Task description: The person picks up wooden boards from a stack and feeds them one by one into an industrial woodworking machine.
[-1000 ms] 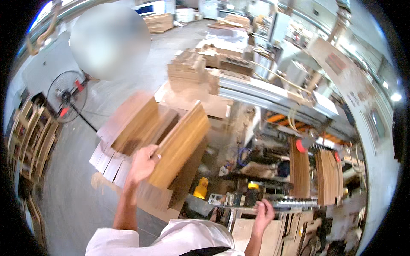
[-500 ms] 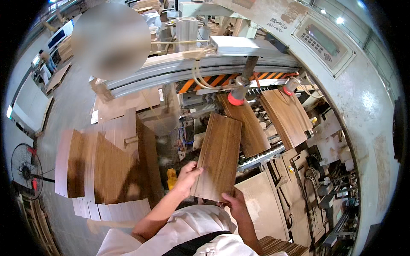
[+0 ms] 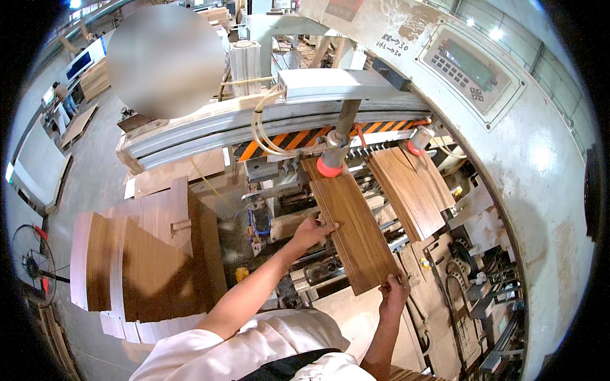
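A dark brown wood-grain plank [image 3: 357,232] lies lengthwise over the machine bed, its far end by a red-ringed press foot [image 3: 330,166]. My left hand [image 3: 309,235] is at the plank's left long edge, fingers closed against it with a fingertip on top. At the near right corner, my right hand [image 3: 394,293] pinches the board between thumb and fingers. Another plank shows only as a strip at the far end, mostly covered by the held one. To the right lie several similar planks [image 3: 406,190], stacked beneath a second red-ringed press foot [image 3: 417,141].
Stacks of boards [image 3: 149,267] stand on the left, beside a floor fan [image 3: 32,267]. A metal crossbeam [image 3: 210,136] runs beyond the bed. A grey control cabinet with a keypad panel [image 3: 470,70] borders the right. A distant person [image 3: 63,98] stands at far left.
The held plank has moved forward and right, onto the spot where the other plank lay visible. My left hand slid farther along its edge; my right hand moved right with the corner.
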A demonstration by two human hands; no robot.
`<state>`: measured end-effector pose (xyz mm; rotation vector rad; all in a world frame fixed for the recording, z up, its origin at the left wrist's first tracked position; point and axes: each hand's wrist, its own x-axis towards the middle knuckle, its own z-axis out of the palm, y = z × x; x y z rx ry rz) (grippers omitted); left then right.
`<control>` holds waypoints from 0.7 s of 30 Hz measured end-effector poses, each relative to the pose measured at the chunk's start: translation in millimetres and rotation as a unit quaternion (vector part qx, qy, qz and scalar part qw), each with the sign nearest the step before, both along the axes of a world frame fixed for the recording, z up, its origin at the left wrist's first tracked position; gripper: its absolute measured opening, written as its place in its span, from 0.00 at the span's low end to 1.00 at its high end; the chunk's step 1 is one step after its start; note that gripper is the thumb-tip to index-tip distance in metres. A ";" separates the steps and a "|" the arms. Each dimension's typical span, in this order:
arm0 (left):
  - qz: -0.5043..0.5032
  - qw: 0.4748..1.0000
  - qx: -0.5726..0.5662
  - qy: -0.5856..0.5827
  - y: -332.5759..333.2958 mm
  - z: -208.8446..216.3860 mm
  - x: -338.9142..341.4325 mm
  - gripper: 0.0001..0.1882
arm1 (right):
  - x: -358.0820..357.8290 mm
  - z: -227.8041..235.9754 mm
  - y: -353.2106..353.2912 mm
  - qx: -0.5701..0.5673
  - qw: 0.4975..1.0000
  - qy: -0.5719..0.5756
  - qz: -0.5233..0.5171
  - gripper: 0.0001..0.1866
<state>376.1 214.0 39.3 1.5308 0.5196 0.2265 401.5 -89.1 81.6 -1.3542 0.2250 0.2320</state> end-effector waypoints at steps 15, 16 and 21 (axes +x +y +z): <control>0.089 0.993 -0.066 0.051 -5.4 -24.4 59.9 0.45 | 47.8 -34.1 -5.9 -0.031 0.991 -0.023 -0.126 0.19; 0.086 0.995 -0.043 0.009 -7.5 -26.3 57.5 0.43 | 49.4 -34.2 -7.3 0.026 0.992 -0.016 -0.123 0.17; 0.042 0.992 -0.107 -0.049 -17.6 -27.7 52.0 0.36 | 51.6 -40.9 25.1 -0.024 0.987 -0.064 -0.143 0.17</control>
